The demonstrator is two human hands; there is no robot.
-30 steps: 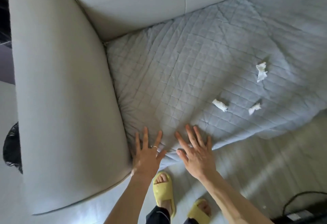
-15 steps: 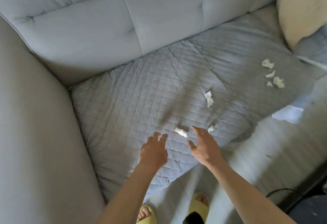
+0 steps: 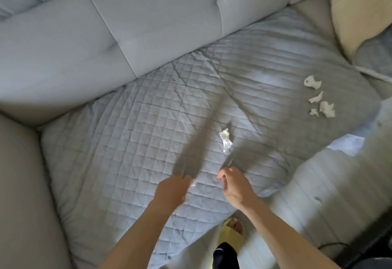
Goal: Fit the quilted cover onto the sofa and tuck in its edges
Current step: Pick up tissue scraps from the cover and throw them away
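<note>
Hands over quilted cover — sofa, tissue scraps

Now left hand and right hand pinch scraps.

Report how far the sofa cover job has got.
Done: quilted cover lies spread, reaching the backrest. In hand: left hand pinches a white scrap; right hand curls beside it. Left: other scraps to clear, front edge to tuck.
</note>
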